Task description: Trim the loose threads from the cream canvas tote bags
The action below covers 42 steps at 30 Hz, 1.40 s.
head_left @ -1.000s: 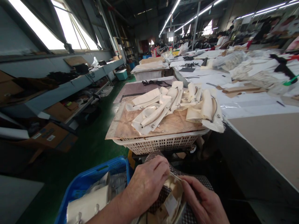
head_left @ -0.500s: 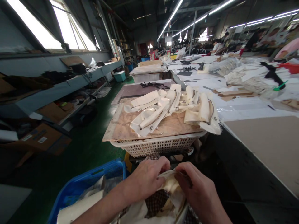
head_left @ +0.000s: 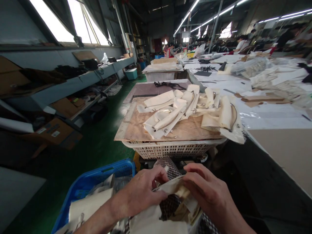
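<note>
Over my lap, my left hand [head_left: 148, 187] pinches the edge of a cream fabric piece [head_left: 173, 187] between thumb and fingers. My right hand [head_left: 207, 188] grips the same edge a little to the right, its fingers curled over the cloth. The piece hangs in a loop below both hands, and checked cloth [head_left: 170, 203] on my legs shows through its opening. Several similar cream pieces [head_left: 168, 120] with dark curved seams or zips and small metal rings lie heaped on a brown board [head_left: 131, 126] in front of me.
The board rests on a white plastic basket [head_left: 170, 149]. At my left stands a blue crate [head_left: 80, 182] holding cream pieces. A long worktable [head_left: 268, 113] with paper and fabric runs along the right. Shelving [head_left: 85, 84] lines the left wall; people work far back.
My hands have moved slightly apart, the left one shifting left along the fabric edge, and more of that edge shows between them. The camera view has turned a little left.
</note>
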{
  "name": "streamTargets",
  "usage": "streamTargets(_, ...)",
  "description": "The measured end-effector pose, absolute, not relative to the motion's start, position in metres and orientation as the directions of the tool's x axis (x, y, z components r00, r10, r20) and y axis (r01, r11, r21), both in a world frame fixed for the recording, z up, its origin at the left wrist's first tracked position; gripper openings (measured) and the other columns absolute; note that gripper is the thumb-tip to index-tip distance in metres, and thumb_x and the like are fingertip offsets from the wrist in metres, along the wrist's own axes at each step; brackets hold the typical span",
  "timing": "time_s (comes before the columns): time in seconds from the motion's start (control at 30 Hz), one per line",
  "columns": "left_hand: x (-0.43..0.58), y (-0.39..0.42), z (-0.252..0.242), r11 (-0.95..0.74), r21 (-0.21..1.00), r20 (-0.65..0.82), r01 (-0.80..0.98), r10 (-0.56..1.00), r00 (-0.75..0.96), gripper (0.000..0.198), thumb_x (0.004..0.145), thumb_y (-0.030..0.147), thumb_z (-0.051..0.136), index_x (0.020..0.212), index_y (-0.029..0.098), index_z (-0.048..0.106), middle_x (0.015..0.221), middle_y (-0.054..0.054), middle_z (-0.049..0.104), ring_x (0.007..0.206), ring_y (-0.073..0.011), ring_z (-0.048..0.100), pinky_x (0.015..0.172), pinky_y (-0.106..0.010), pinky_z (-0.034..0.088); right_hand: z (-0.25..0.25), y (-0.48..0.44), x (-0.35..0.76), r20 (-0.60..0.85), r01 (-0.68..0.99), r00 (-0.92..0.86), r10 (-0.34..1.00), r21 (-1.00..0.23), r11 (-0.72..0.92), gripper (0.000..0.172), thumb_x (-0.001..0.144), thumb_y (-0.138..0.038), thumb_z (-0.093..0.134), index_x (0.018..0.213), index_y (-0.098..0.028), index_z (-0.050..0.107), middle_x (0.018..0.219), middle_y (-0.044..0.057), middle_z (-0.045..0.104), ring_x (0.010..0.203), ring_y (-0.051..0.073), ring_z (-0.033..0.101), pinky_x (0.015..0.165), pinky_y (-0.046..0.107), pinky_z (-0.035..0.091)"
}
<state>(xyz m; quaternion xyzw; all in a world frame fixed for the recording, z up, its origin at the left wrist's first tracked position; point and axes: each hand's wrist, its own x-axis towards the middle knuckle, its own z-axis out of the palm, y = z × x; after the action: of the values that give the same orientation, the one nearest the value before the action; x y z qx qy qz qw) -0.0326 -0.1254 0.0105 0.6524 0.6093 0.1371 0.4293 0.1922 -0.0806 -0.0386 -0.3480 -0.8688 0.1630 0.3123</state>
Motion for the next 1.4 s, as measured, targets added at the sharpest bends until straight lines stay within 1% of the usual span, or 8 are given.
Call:
streamTargets(0.13,-0.034,-0.131,0.005,0.079,0.684,-0.303,0.725,0.935,0.185,0.011,0.079,0.018,0.058,0.089,0.021,0.06,0.08,0.005,0.064,0.073,-0.0127,0.054,0.063,-0.024,0.033,-0.037,-0.08,0.186,0.532,0.5,-0.576,0.62,-0.371,0.783,0.021,0.094,-0.016,0.047,0.091,-0.021,0.067,0.1,0.007,0.069,0.083,0.015,0.068,0.07,0.023,0.054)
streamTargets(0.27,-0.036,-0.135,-0.001,0.037,0.662,-0.268,0.749,0.944,0.191,0.01,0.078,0.019,0.058,0.087,0.021,0.058,0.075,0.006,0.06,0.07,-0.0125,0.052,0.062,-0.024,0.031,-0.037,-0.079,0.181,0.595,0.465,-0.585,0.552,-0.312,0.829,0.023,0.096,-0.016,0.046,0.086,-0.018,0.067,0.092,0.006,0.07,0.078,0.017,0.066,0.068,0.027,0.053)
streamTargets(0.4,-0.035,-0.136,-0.005,0.011,0.657,-0.246,0.754,0.948,0.2,0.011,0.077,0.018,0.059,0.088,0.022,0.057,0.072,0.007,0.057,0.067,-0.012,0.051,0.061,-0.024,0.031,-0.034,-0.076,0.177,0.562,0.409,-0.644,0.519,-0.32,0.854,0.018,0.094,-0.01,0.048,0.085,-0.015,0.063,0.088,0.006,0.069,0.076,0.017,0.063,0.067,0.028,0.051)
streamTargets(0.63,-0.036,-0.136,-0.006,-0.001,0.681,-0.224,0.733,0.952,0.209,0.011,0.078,0.016,0.058,0.087,0.022,0.058,0.068,0.007,0.056,0.065,-0.0109,0.051,0.059,-0.023,0.031,-0.03,-0.071,0.177,0.491,0.328,-0.717,0.495,-0.389,0.861,0.016,0.092,-0.007,0.048,0.084,-0.015,0.058,0.086,0.006,0.066,0.072,0.016,0.059,0.063,0.029,0.05)
streamTargets(0.87,-0.033,-0.137,-0.009,-0.046,0.715,-0.152,0.697,0.964,0.22,0.007,0.08,0.016,0.058,0.085,0.021,0.06,0.071,0.006,0.06,0.065,-0.0109,0.053,0.059,-0.022,0.033,-0.033,-0.073,0.18,0.503,0.262,-0.751,0.428,-0.367,0.892,0.015,0.088,-0.001,0.05,0.092,-0.011,0.06,0.088,0.011,0.067,0.076,0.018,0.06,0.065,0.031,0.055)
streamTargets(1.07,-0.033,-0.137,-0.011,-0.009,0.684,-0.164,0.73,0.972,0.166,0.008,0.077,0.016,0.059,0.082,0.021,0.062,0.062,0.007,0.055,0.06,-0.011,0.05,0.056,-0.021,0.031,-0.034,-0.072,0.182,0.494,0.277,-0.747,0.445,-0.377,0.884,0.016,0.083,0.001,0.052,0.085,-0.014,0.058,0.095,0.011,0.069,0.079,0.018,0.063,0.066,0.032,0.057)
streamTargets(1.23,-0.033,-0.139,-0.016,0.043,0.659,-0.163,0.751,0.983,0.086,0.005,0.076,0.016,0.059,0.077,0.02,0.062,0.061,0.006,0.057,0.06,-0.0113,0.051,0.055,-0.021,0.031,-0.034,-0.075,0.182,0.526,0.263,-0.737,0.425,-0.356,0.897,0.016,0.082,0.001,0.053,0.085,-0.015,0.058,0.097,0.011,0.07,0.077,0.018,0.065,0.063,0.032,0.058)
streamTargets(1.4,-0.023,-0.141,-0.019,0.036,0.561,-0.141,0.827,0.989,0.053,0.006,0.078,0.016,0.056,0.076,0.021,0.058,0.062,0.005,0.06,0.058,-0.0125,0.055,0.056,-0.024,0.03,-0.039,-0.076,0.186,0.53,0.272,-0.746,0.402,-0.309,0.912,0.017,0.079,0.002,0.054,0.087,-0.013,0.06,0.101,0.014,0.071,0.081,0.021,0.067,0.067,0.035,0.06)
